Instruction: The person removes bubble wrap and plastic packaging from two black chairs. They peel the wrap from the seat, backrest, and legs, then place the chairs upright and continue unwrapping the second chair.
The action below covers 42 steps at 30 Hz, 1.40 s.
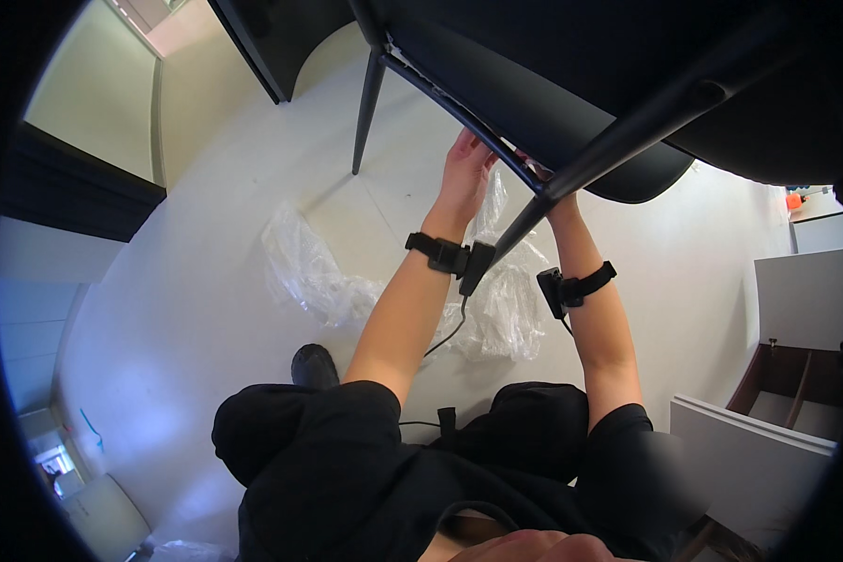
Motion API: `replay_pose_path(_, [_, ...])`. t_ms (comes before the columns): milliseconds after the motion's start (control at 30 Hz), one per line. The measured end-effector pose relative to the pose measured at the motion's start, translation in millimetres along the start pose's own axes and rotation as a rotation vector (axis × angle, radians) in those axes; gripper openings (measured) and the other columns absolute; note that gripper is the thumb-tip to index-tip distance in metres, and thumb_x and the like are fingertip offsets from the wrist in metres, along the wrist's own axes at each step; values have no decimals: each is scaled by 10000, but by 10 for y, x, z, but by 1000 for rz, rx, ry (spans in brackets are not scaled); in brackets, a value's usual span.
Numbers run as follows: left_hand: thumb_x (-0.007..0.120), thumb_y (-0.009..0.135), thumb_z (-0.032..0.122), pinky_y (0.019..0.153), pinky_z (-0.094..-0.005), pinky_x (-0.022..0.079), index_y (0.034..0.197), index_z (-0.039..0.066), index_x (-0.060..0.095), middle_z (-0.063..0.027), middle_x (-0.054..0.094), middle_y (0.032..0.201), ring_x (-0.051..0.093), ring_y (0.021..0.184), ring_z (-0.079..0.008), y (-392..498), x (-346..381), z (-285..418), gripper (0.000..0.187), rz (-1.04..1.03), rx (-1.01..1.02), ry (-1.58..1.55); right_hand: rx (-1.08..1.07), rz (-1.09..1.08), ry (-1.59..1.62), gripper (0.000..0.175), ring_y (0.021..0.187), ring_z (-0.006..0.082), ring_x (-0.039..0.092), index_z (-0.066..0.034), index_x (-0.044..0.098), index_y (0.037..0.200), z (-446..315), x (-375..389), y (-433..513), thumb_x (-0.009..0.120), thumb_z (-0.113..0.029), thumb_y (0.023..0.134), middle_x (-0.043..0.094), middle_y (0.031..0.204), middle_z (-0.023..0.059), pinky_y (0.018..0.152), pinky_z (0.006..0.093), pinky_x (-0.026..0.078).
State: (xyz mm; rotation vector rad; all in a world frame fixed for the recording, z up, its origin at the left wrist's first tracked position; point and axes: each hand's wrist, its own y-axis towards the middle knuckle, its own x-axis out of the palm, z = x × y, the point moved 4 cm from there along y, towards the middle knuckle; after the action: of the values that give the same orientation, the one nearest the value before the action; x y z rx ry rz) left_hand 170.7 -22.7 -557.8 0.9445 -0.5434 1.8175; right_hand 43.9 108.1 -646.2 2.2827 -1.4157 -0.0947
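A black chair (pixel 562 119) with tapered metal legs fills the upper right, its frame bar (pixel 464 116) slanting across in front of me. Shreds of clear wrap cling along the gap between that bar and the seat. My left hand (pixel 469 165) reaches up to the bar near its middle, with the fingertips partly behind it. Close to the corner where bar and leg (pixel 516 228) meet is my right hand (pixel 542 171), mostly covered by the frame. Whether either hand grips anything is hidden. Crumpled bubble wrap (pixel 502 316) lies on the floor below my forearms.
A black curved panel (pixel 281 49) stands beyond the chair at the upper left. On the right is a cabinet with open white doors (pixel 752 442) and dark inner shelves (pixel 780 379). Black-and-white furniture (pixel 77 190) lines the left. Cables hang from both wrist straps.
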Motion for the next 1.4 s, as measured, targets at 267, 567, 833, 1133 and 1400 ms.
replay_pose_path(267, [455, 922, 85, 559, -293, 464, 836, 44, 593, -48, 561, 685, 550, 590, -171, 256, 60, -148, 168, -25, 3, -88, 24, -43, 58, 309, 1057, 268, 562, -41, 530, 1174, -69, 68, 22, 582, -152, 889, 568, 1160, 129, 879, 370, 480])
replay_pose_path(567, [520, 886, 158, 631, -285, 456, 950, 56, 593, -22, 599, 784, 566, 706, -141, 334, 18, -257, 141, 189, 70, 60, 42, -14, 116, 351, 1067, 230, 543, -68, 515, 1186, -16, 79, -8, 621, -151, 862, 553, 1173, 87, 889, 340, 466])
replay_pose_path(833, [579, 907, 247, 838, -294, 456, 1157, 16, 567, -56, 628, 1051, 583, 959, -176, 458, 8, 64, 340, -5, 54, 22, 115, -9, 241, 395, 1077, 196, 526, -92, 502, 1198, 82, 85, 11, 656, -151, 838, 540, 1185, 51, 897, 314, 453])
replay_pose_path(1133, [511, 947, 355, 793, -304, 509, 1100, 28, 586, -66, 640, 1003, 604, 933, -182, 630, 55, 64, 368, -39, -12, -197, 103, -15, 91, 361, 1039, 168, 525, -101, 501, 1181, -27, 191, -25, 643, -185, 860, 542, 1167, 29, 857, 305, 456])
replay_pose_path(1400, [444, 934, 198, 639, -278, 486, 890, 34, 584, -48, 577, 763, 563, 693, -163, 542, -196, -154, 221, -111, -235, -424, 18, -113, 130, 307, 986, 170, 539, -81, 509, 1153, -214, 252, 13, 616, -177, 882, 560, 1128, 48, 815, 305, 466])
